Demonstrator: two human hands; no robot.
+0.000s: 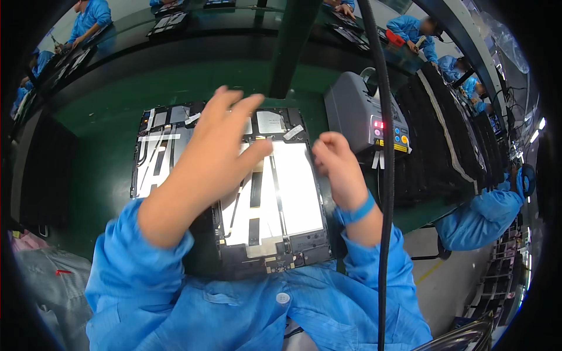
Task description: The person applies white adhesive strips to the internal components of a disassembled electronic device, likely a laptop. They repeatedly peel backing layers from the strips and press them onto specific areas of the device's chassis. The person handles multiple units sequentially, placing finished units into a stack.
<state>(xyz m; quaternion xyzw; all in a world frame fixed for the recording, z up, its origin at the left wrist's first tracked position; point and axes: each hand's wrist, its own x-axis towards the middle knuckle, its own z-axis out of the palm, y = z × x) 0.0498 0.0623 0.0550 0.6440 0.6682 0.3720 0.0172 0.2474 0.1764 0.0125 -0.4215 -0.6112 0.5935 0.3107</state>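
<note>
A post [293,52] stands at the panel's [301,187] twelve o'clock, a grey dispenser [351,108] between one and two, behind a hanging cable [386,205]; a second panel [153,161] at nine. The left hand [225,131], fingers apart, screens the panel, which lies on the green table [96,140], silvery-white, dark-bordered. At two, the right hand [339,161] curls its fingers together; whether around anything, I cannot tell.

The left grip [219,137], blurred, hides the upper left corner of the opened device [298,187]; contact cannot be told. Left of the device, the forearm [175,205] covers part of a second panel [155,155]. Right of the device, the right grip's [339,167] fingertips are unclear; farther right, a black cable [384,175], cut by the top and bottom edges, partly hides a grey machine [351,105].
</note>
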